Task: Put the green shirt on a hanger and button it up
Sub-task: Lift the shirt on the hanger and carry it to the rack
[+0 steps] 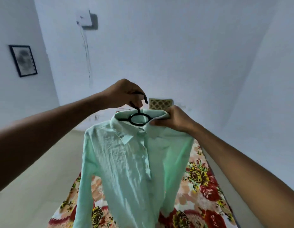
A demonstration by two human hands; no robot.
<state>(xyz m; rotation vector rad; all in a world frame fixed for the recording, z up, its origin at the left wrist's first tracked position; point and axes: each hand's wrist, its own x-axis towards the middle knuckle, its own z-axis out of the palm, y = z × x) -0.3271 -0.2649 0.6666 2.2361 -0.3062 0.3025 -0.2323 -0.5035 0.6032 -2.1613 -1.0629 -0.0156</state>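
The pale green shirt (126, 165) hangs in the air in front of me on a black plastic hanger (139, 119), its front placket closed down the middle. My left hand (124, 94) grips the hanger's hook from above. At the right side of the collar my right hand (174, 119) pinches the fabric near the shoulder. Both sleeves hang straight down. Inside the shirt, the hanger's arms are hidden.
A bed with a red and yellow floral sheet (202, 183) lies below the shirt, against the right wall. A patterned pillow (160, 103) sits at its far end. Pale floor tiles (44, 178) stretch to the left. A framed picture (23, 60) hangs on the left wall.
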